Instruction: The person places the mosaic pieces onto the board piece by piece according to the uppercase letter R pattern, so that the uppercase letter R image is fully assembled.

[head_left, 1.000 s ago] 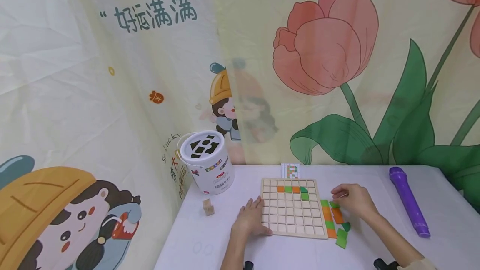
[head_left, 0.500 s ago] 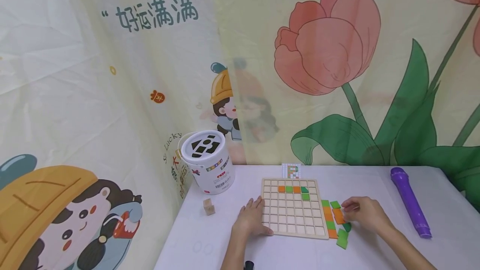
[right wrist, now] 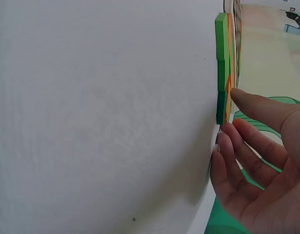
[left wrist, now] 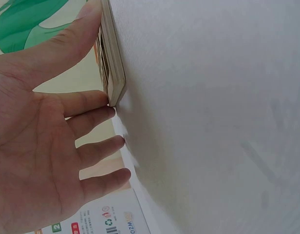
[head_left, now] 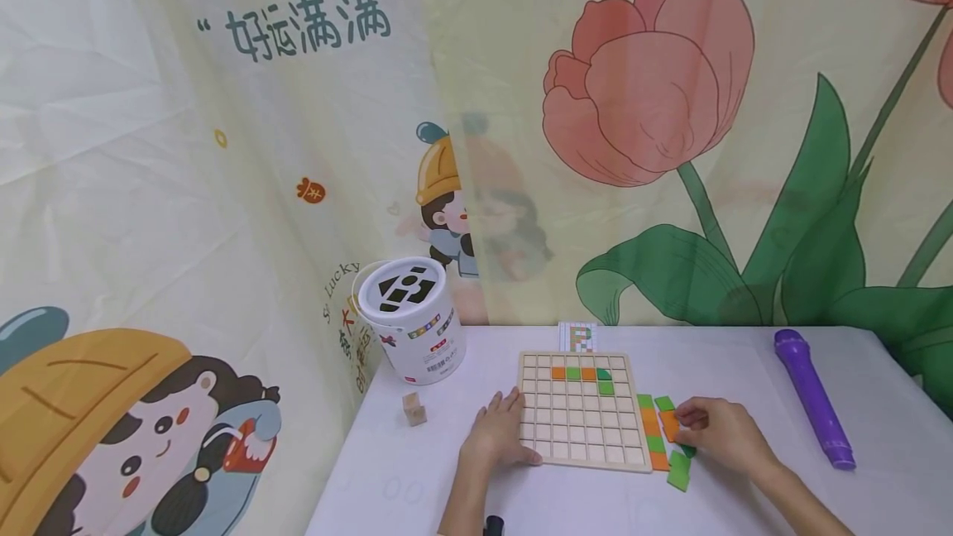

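A wooden grid board (head_left: 581, 420) lies on the table, with orange and green square tiles and a rounded dark green one in its upper cells. My left hand (head_left: 495, 433) rests at the board's left side, fingers straight; in the left wrist view thumb and fingertips touch its edge. My right hand (head_left: 724, 433) is to the right of the board, thumb and index finger pinching at an orange tile (head_left: 669, 427). A dark green tile (right wrist: 221, 108) lies under those fingertips. Green tiles (head_left: 678, 471) lie just nearer, and another green tile (head_left: 663, 404) farther back.
A column of orange and green tiles (head_left: 650, 423) lines the board's right edge. Behind the board stands a pattern card (head_left: 577, 337). A white bucket (head_left: 413, 321) and small wooden cubes (head_left: 414, 409) are at the left; a purple microphone (head_left: 815, 399) lies at the right.
My right hand has come from above the back green tile, down and to the right, then in to the orange tile. The left hand has stayed at the board's edge.
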A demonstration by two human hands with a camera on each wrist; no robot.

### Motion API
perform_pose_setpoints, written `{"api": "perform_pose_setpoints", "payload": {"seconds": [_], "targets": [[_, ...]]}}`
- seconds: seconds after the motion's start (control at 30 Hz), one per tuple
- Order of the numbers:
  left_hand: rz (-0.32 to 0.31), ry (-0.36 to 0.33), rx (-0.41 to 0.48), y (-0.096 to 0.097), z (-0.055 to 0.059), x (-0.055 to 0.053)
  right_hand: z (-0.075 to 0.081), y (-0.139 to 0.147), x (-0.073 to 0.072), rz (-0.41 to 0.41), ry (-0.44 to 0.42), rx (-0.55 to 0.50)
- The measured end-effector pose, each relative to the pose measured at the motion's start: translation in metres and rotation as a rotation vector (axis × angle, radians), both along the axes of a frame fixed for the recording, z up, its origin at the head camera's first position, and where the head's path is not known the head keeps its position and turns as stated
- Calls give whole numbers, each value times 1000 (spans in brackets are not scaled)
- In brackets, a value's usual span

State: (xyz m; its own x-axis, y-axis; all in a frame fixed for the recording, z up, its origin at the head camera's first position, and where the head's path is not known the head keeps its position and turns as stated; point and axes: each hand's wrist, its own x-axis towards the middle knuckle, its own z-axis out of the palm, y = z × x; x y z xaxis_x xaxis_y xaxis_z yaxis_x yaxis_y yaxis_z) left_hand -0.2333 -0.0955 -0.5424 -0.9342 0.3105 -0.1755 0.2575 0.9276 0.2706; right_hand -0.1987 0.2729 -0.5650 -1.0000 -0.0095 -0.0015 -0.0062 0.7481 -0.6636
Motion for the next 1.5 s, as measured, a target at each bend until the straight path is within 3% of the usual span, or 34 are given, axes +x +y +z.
{"api": "perform_pose_setpoints", "payload": {"seconds": [0.33,0.6,1.5], "targets": [[4,7,8,2,0,-1,7,3,3,30,-4,56],[10,3,3,3,0,0,13,-3,9,-38,-72,102],[35,-14,25,2,3,1,11,-25,18,-24,-72,72]]}}
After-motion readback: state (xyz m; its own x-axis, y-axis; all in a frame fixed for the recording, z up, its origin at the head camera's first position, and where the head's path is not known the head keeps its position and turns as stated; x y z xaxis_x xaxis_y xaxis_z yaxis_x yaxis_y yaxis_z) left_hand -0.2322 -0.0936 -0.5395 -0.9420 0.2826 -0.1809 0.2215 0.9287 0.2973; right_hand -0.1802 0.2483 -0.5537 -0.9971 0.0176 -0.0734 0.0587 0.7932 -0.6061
